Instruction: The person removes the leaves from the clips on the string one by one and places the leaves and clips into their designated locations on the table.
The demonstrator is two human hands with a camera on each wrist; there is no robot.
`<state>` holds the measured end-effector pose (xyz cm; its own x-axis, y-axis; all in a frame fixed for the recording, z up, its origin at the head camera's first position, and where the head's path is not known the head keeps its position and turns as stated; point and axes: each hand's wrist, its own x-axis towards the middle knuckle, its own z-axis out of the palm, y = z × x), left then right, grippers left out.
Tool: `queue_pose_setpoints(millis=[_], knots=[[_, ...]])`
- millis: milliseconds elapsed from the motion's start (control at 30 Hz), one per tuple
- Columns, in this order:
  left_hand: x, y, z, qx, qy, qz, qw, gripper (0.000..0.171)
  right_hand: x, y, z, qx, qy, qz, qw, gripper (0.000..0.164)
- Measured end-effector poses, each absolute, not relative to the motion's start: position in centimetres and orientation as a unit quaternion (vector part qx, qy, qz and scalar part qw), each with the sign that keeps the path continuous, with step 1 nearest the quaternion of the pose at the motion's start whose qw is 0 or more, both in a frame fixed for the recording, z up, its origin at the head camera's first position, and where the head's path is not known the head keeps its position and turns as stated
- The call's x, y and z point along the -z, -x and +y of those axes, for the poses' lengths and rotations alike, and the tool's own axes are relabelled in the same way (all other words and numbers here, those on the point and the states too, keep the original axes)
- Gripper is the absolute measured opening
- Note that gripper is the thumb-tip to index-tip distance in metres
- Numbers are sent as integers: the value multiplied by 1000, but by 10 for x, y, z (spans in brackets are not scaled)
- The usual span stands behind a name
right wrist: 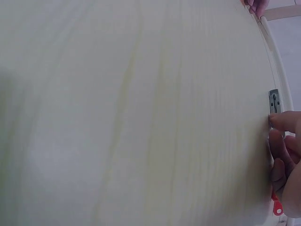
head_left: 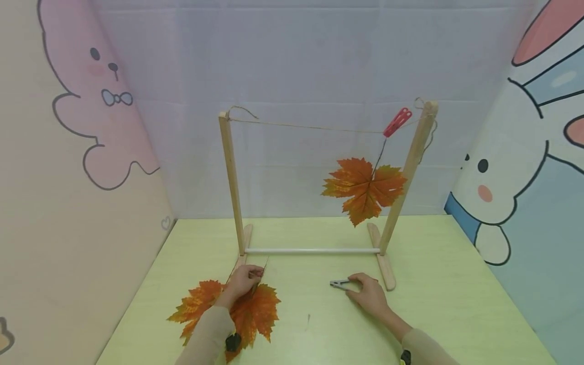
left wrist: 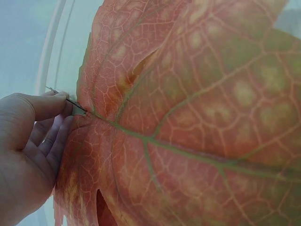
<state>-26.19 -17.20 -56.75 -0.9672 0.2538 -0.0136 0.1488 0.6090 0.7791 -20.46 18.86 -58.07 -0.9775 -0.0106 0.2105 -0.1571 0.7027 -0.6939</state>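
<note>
My left hand pinches the thin dark stem of an orange maple leaf, whose veined surface fills most of the left wrist view. A second orange maple leaf lies to the left, partly behind my left forearm. My right hand holds a grey clothespin between thumb and fingers, just above the table. In the right wrist view the same clothespin sticks out past the fingertips, and a red looped end shows beside the hand, its remainder hidden.
A wooden frame with two posts stands at the back, joined by a white rod. On its twine a red clothespin holds another maple leaf by its stem. A small thin scrap lies on the table.
</note>
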Motion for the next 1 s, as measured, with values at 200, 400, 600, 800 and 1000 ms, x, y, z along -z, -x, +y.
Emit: queue_pose_setpoints(millis=[200, 400, 600, 800, 1000], knots=[[570, 262, -171, -423, -102, 899, 56, 22, 582, 205, 190, -384, -43, -918, 92, 30], [568, 261, -170, -422, -94, 900, 61, 24, 581, 203, 190, -387, -50, -916, 95, 30], [565, 260, -168, -411, -80, 906, 67, 25, 581, 203, 189, -376, -54, -921, 89, 30], [561, 259, -164, -395, -91, 913, 43, 29, 574, 204, 189, -375, -52, -923, 69, 29], [551, 262, -158, -329, -89, 939, 46, 33, 552, 218, 195, -375, -90, -922, 40, 27]])
